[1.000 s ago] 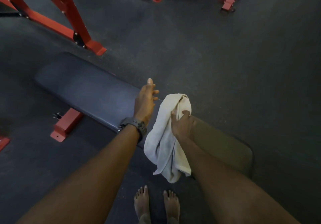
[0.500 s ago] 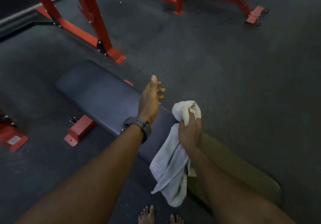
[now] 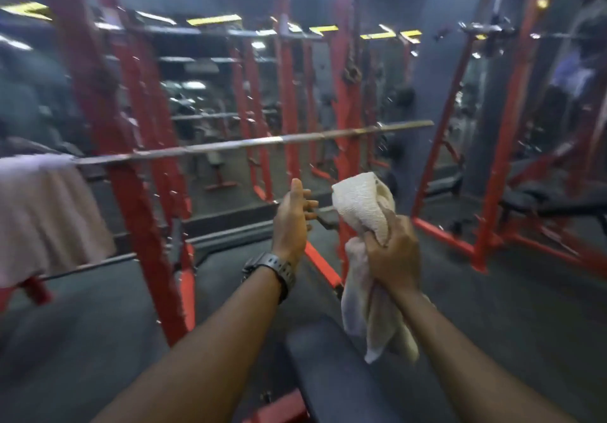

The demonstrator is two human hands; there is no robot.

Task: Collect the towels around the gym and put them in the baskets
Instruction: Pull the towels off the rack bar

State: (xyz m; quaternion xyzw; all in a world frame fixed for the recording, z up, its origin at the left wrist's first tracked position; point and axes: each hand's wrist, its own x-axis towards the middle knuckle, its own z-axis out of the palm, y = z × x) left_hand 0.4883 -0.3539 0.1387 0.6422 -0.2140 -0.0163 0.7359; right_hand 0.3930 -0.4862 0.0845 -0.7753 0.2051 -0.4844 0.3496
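My right hand (image 3: 392,251) is closed around a white towel (image 3: 363,204), whose bunched top sticks up above the fist while the rest hangs down below it. My left hand (image 3: 293,217) is held out flat just left of the towel, fingers apart and empty, with a black watch on the wrist. A second, pale towel (image 3: 42,215) hangs over the left end of a barbell (image 3: 262,141) at the left edge of the view. No basket is in sight.
Red rack uprights (image 3: 131,192) stand close in front and to the left. A dark padded bench (image 3: 328,373) lies below my arms. More red frames (image 3: 499,166) and a bench stand at the right, with mirrors behind.
My view has swung up from the floor and bench to the racks and barbell. The right hand has lifted the towel higher. The left hand stays open beside it.
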